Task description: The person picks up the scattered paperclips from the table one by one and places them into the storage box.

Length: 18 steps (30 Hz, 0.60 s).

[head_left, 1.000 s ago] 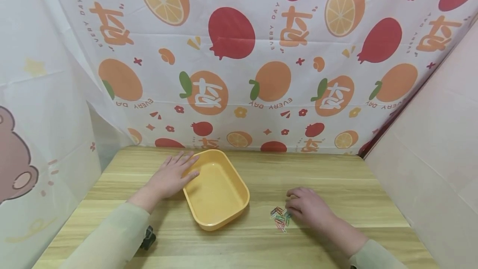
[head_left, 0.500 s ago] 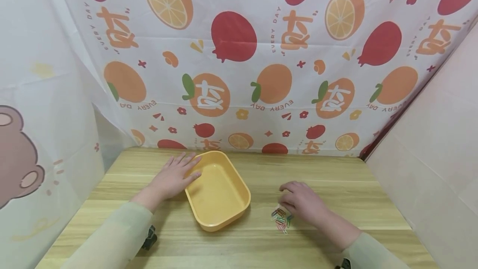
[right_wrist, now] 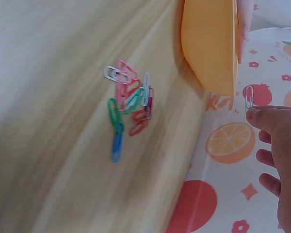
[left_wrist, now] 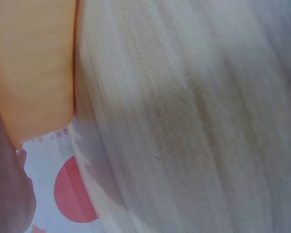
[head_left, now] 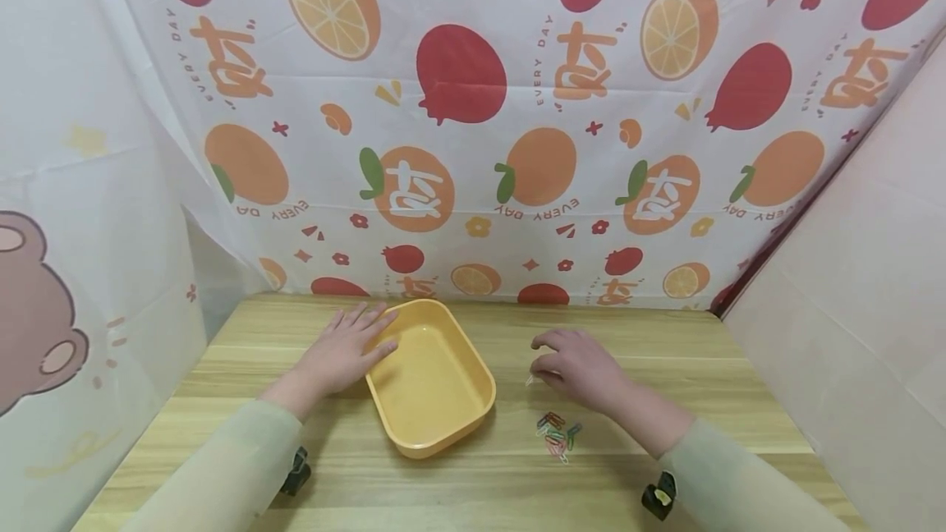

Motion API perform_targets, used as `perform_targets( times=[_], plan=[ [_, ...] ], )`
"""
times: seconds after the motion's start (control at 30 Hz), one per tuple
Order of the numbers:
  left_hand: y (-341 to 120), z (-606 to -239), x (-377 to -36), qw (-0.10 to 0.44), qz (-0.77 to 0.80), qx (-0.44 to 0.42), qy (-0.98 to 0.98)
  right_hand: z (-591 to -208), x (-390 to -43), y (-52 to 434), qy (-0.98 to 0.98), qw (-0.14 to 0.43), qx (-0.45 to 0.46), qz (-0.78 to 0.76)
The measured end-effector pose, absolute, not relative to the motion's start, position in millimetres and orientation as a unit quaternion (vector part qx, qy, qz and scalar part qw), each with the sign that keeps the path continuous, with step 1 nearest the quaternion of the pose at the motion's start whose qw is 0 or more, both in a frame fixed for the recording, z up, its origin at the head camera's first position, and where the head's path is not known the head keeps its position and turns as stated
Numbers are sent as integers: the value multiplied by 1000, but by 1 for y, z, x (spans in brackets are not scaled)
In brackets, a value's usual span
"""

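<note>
A yellow plastic tray (head_left: 430, 392) stands on the wooden table. Across its left rim lies my left hand (head_left: 342, 353), fingers straight and spread. Between thumb and finger, my right hand (head_left: 579, 369) pinches a white paper clip (right_wrist: 249, 98), held up off the table to the right of the tray. A small pile of coloured paper clips (head_left: 557, 437) lies nearer to me, below the right hand. Red, pink, green, blue and white ones show in the right wrist view. The left wrist view catches only the tray's outer wall (left_wrist: 34, 68) and part of a hand.
A white cloth printed with fruit (head_left: 473, 162) hangs behind the table's far edge. Pale cloth walls (head_left: 865, 286) close in both sides. Small black devices sit at the left wrist (head_left: 296, 473) and the right wrist (head_left: 659, 497).
My right hand has risen from the pile and moved leftward and away from me, carrying the white paper clip. The left hand and the tray hold their places.
</note>
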<state>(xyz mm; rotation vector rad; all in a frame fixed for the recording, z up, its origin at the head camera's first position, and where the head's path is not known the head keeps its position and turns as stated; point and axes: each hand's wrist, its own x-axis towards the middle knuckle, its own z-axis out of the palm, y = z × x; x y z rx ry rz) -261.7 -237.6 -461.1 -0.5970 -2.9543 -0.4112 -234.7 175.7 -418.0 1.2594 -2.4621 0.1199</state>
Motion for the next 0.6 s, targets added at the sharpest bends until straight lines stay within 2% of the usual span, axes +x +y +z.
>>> perform_targets(
  times=[0.6],
  plan=[
    [-236,-460,-259,59,-153,-196,-967,-385,-256,143,-854,180,487,17]
  ],
)
